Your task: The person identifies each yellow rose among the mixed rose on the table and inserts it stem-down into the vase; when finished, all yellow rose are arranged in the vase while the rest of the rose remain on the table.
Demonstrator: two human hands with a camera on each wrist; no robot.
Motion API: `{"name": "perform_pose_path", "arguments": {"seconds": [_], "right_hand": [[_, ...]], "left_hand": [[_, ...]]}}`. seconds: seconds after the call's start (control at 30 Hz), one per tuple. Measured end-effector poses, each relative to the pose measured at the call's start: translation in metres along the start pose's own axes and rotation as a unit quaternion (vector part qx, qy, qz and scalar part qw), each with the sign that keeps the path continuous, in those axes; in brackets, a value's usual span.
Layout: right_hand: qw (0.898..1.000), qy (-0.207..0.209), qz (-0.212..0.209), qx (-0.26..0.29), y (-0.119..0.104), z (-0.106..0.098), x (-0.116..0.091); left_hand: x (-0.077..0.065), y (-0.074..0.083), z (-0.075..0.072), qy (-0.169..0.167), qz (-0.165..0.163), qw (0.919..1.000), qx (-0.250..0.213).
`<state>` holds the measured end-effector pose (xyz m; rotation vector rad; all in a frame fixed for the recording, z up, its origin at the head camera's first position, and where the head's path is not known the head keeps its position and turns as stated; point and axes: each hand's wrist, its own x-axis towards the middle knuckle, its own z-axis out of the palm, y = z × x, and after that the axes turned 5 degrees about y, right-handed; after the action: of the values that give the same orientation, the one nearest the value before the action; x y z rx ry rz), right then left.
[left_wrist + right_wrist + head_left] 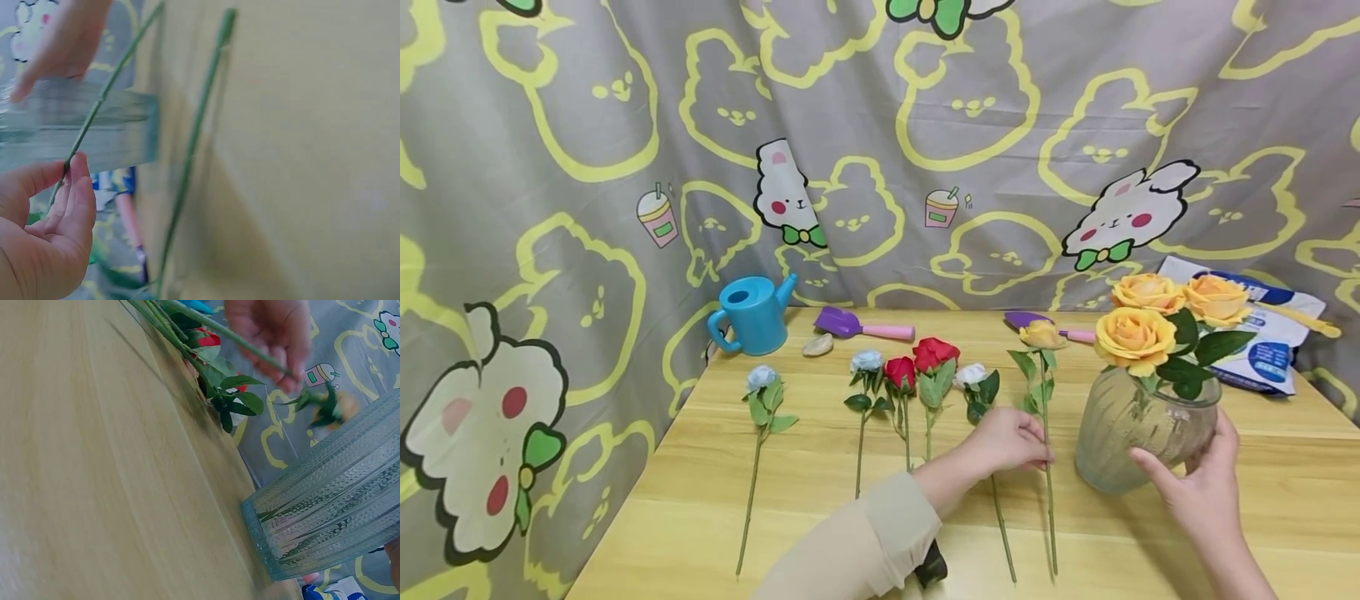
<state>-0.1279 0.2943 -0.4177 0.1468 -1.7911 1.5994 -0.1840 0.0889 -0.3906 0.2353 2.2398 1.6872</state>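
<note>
My left hand (1011, 437) pinches the green stem of a single yellow rose (1042, 334) between thumb and fingers, as the left wrist view also shows. My right hand (1206, 483) grips the ribbed glass vase (1120, 437), thumb on the near side and the other fingers partly hidden behind it. Three yellow roses (1137, 340) with dark green leaves stand in the vase. Just left of the held stem lies a white rose (972, 374), its stem partly under my left hand. Two red roses (935, 354) and two light blue roses (762, 377) lie farther left.
At the back left stand a blue watering can (754, 317) and a pale stone (817, 345). A purple shovel with pink handle (865, 325) and another purple tool (1027, 319) lie along the back. Behind the vase are a white-and-blue bag (1262, 358) and a yellow tool (1303, 319).
</note>
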Motion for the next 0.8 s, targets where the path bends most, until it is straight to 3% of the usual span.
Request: {"name": "perform_pose_path", "arguments": {"seconds": [0.23, 0.37, 0.47, 0.6, 0.7, 0.8], "right_hand": [[1.000, -0.005, -0.003, -0.009, 0.037, -0.016, 0.004], [1.000, -0.003, -0.007, -0.017, 0.037, -0.018, 0.003], [1.000, 0.005, -0.006, -0.003, 0.018, -0.011, 0.001], [1.000, 0.020, 0.019, -0.006, -0.006, 0.001, -0.001], [0.999, 0.025, 0.036, -0.025, -0.014, 0.005, -0.001], [0.998, 0.029, 0.042, -0.032, -0.016, 0.006, -0.001]], "left_hand": [[-0.009, 0.035, -0.030, -0.009, 0.085, 0.9963, 0.003], [-0.018, 0.065, -0.039, 0.011, 0.152, 0.9881, -0.020], [-0.027, 0.089, -0.041, 0.035, 0.222, 0.9721, -0.068], [-0.038, 0.117, -0.040, 0.049, 0.306, 0.9369, -0.162], [-0.043, 0.130, -0.037, 0.054, 0.343, 0.9148, -0.206], [-0.043, 0.135, -0.031, 0.065, 0.373, 0.9017, -0.208]]}}
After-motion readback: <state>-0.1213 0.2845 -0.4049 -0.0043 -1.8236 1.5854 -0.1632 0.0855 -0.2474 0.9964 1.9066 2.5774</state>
